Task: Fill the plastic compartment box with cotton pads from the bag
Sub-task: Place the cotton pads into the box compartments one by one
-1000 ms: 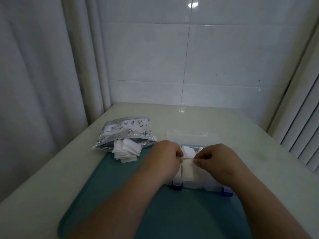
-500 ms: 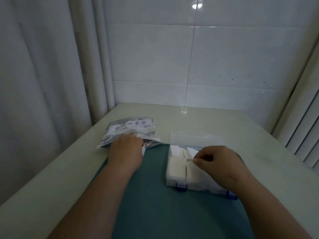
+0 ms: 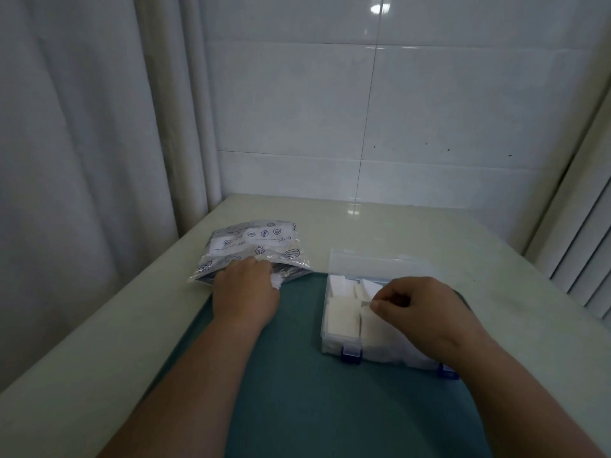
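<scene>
**Left hand at the bag, right hand over the box**

The left hand (image 3: pixel 246 292) reaches into the mouth of the printed bag (image 3: pixel 253 251) at the far left of the teal mat (image 3: pixel 297 391), fingers curled around white cotton pads (image 3: pixel 276 281); how firmly it grips them I cannot tell. The right hand (image 3: pixel 426 312) hovers over the clear plastic box (image 3: pixel 337 342), thumb and forefinger pinched narrow, seemingly on a pad's edge. Pads already fill the box's left compartments. The desk (image 3: pixel 99 325) carries everything.
</scene>
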